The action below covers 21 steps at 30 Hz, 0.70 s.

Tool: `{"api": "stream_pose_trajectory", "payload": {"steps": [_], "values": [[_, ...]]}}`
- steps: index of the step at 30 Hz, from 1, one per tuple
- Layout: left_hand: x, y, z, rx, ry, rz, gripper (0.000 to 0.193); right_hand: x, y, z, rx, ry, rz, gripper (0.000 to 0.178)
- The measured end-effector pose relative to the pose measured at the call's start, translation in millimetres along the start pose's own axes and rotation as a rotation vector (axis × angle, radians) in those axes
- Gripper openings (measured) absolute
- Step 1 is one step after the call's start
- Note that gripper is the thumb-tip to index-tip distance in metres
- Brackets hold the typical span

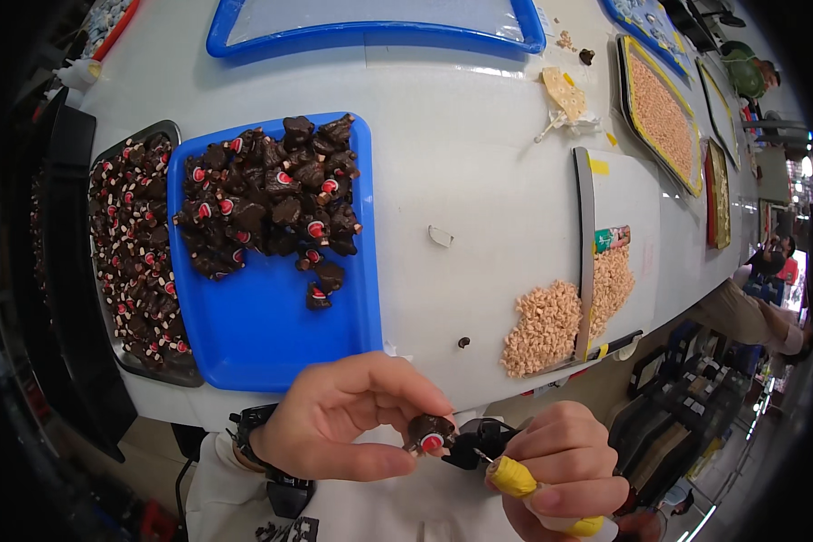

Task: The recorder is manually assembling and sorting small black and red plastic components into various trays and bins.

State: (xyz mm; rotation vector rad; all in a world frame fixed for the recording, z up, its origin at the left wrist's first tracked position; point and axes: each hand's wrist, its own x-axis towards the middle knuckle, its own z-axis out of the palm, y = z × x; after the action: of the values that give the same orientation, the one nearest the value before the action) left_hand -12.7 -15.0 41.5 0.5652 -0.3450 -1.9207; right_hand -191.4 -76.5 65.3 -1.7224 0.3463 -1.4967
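Dark brown piece (pixel 430 435) with a red disc on its face sits at lower centre of the frame, just above the surface's near edge. Left hand (pixel 348 425): thumb and forefinger pinch it at its sides, presumably so the disc face stays uncovered. Right hand (pixel 565 456), lower right of centre: fingers curled around a yellow-wrapped tool (pixel 513 477), thin tip pointing toward the piece; the closed grip likely steadies that tip. Left of centre, blue tray (pixel 280 339) holds similar pieces massed at its upper end, its lower part bare, perhaps leaving room within easy reach of the left hand. Metal tray (pixel 167 375), fuller, lies alongside at left. Right of centre, pale chopped bits (pixel 544 330) lie heaped on the white surface (pixel 425 163), probably for handy access.
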Motion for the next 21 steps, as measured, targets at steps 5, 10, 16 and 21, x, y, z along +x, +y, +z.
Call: {"api": "stream_pose_trajectory", "payload": {"steps": [5,10,16,21], "values": [[1.8,0.4,1.5,0.013,0.025,-0.012,0.040,0.5,2.3,-1.1,0.000,-0.020,0.011,0.055],[3.7,0.1,2.6,0.041,0.016,-0.029,0.038,-10.3,6.0,-9.5,0.029,-0.038,-0.069,0.049],[3.9,-0.1,-0.2,0.043,0.011,-0.037,0.038,-3.0,2.7,-5.2,-0.039,-0.048,0.046,0.046],[4.0,2.6,0.9,0.068,0.002,-0.056,0.038,-2.6,5.0,-2.5,-0.036,-0.023,0.002,0.048]]}}
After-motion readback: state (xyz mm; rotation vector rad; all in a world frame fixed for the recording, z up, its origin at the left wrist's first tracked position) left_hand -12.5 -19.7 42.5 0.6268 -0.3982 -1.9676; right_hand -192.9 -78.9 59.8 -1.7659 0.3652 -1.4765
